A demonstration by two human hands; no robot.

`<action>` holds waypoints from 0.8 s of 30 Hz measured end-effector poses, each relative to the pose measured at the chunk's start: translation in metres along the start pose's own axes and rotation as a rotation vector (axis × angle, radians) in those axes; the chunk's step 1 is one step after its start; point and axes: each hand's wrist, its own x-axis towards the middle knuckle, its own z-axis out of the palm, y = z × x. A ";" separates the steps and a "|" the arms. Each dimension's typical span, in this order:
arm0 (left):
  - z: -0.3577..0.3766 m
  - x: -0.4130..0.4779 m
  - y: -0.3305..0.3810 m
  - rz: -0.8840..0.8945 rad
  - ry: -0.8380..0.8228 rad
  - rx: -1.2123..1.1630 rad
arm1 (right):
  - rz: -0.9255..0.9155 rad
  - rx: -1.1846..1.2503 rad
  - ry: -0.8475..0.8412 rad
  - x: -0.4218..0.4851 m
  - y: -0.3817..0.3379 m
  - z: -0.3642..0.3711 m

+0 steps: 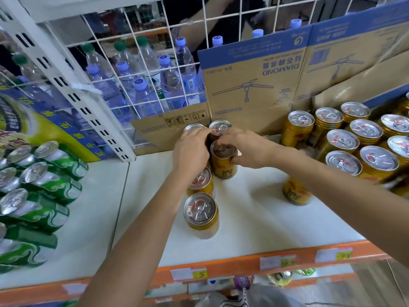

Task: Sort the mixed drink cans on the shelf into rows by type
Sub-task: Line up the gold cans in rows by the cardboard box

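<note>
The left hand [192, 149] hides part of the row of gold cans [200, 209], so its grip cannot be told. The right hand [250, 149] grips the upright can [224, 167] beside that row, on the shelf [254, 207].

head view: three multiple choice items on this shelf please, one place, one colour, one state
1. Where are the green-and-white metal drink cans? A) far left B) far right C) behind the wire grid
2. Colour of the cylindrical metal can in the right hand? A) gold B) green C) blue
3. That hand is A) flat on the shelf B) gripping the can C) hanging idle
1 A, they sit far left; 2 A, its wall is gold; 3 B, fingers curl round it.
</note>
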 end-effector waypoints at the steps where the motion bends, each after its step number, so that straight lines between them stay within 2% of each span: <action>1: 0.000 0.000 0.000 0.001 -0.001 0.001 | -0.002 -0.001 0.004 0.001 -0.001 0.001; 8: 0.000 0.000 0.000 0.009 -0.009 0.005 | 0.020 0.007 0.092 -0.005 -0.005 0.001; 20: 0.000 0.000 0.003 0.019 -0.009 0.002 | 0.011 0.026 0.090 -0.013 -0.003 0.006; 24: -0.006 -0.003 0.003 0.048 0.056 -0.028 | 0.022 0.026 0.056 -0.020 -0.001 0.001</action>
